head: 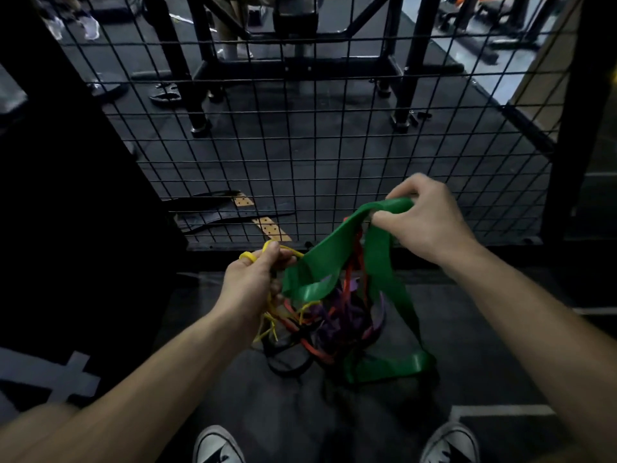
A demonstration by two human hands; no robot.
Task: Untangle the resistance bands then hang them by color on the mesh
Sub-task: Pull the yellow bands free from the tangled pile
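Before the mesh (300, 145), the green band (374, 262) was pinched at its top by the right hand (424, 218); thin yellow bands (267, 255) were gripped by the left hand (250, 282). Between and below them the tangle (334, 322) hung, nearer the left.

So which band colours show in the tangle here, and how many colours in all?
Exact band counts are hidden by the tangle, so I count colours only:
Wide green rubber band: 1
Thin yellow rubber band: 1
Red rubber band: 1
Purple rubber band: 1
Black rubber band: 1
Total colours: 5
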